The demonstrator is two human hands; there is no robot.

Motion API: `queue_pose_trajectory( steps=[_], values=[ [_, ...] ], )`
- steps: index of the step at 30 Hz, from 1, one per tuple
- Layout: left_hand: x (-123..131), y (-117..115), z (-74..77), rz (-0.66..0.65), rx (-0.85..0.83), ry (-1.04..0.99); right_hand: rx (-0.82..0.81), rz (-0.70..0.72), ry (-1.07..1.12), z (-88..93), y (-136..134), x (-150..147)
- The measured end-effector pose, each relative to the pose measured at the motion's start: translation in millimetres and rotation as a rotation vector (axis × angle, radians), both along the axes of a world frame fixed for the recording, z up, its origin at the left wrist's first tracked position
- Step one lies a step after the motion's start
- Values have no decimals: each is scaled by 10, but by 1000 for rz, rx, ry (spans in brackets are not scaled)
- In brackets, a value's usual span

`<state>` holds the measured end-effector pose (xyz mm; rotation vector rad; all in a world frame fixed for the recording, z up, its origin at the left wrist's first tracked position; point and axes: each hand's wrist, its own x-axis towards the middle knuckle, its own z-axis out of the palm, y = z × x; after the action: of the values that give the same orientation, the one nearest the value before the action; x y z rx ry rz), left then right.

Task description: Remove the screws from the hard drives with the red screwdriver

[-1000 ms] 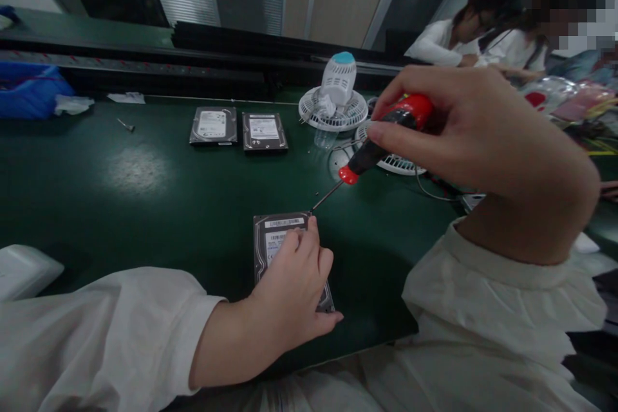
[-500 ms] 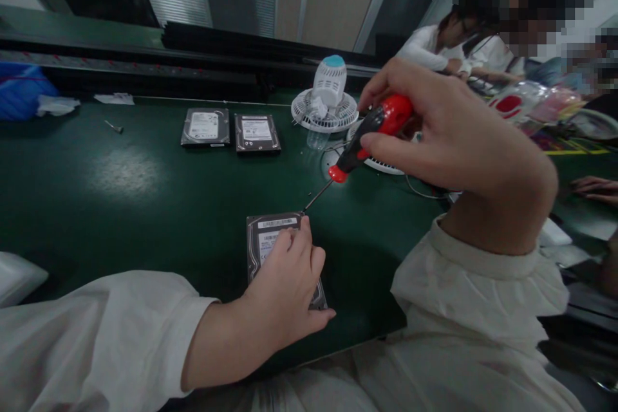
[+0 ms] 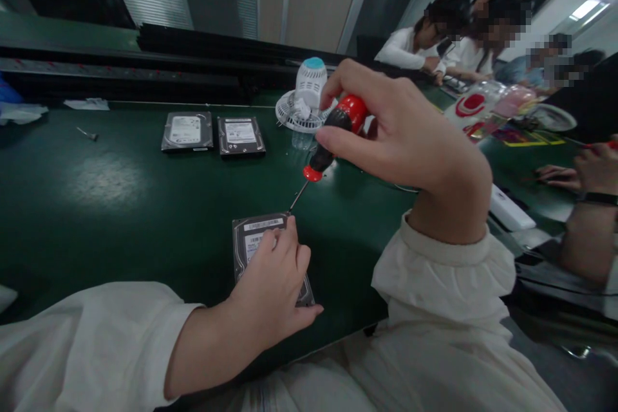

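A hard drive (image 3: 253, 235) lies flat on the green table (image 3: 96, 187) near its front edge. My left hand (image 3: 270, 283) rests on top of the drive, fingers pressed down and holding it still. My right hand (image 3: 400, 135) is closed round the red and black handle of a screwdriver (image 3: 333, 135). The thin shaft slants down to the left, and its tip touches the drive's far right corner.
Two more hard drives (image 3: 187, 131) (image 3: 240, 135) lie side by side further back. A small white fan (image 3: 305, 100) stands behind them. A loose screw (image 3: 88, 134) lies at the far left. Other people (image 3: 415, 45) work along the right, one hand (image 3: 596, 164) close by.
The view has swung to the right, so everything sits further left in the frame. Both hands keep the same hold on the drive and the screwdriver.
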<state>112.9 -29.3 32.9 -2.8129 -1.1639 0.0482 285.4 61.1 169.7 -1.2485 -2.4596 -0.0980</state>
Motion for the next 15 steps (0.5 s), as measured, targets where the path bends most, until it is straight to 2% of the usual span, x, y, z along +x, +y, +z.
queue_pose_trajectory(
  steps=[3,8,12,15],
  values=[
    [5,4,8,1,-8,-10,32,-50,38,-15,22,20],
    [11,-2,18,11,-15,-3,-22,27,10,-7,14,66],
    [8,-6,19,10,-18,-3,-16,-31,27,11,15,76],
    [7,-6,17,7,-17,10,-16,6,28,16,22,81]
  ],
)
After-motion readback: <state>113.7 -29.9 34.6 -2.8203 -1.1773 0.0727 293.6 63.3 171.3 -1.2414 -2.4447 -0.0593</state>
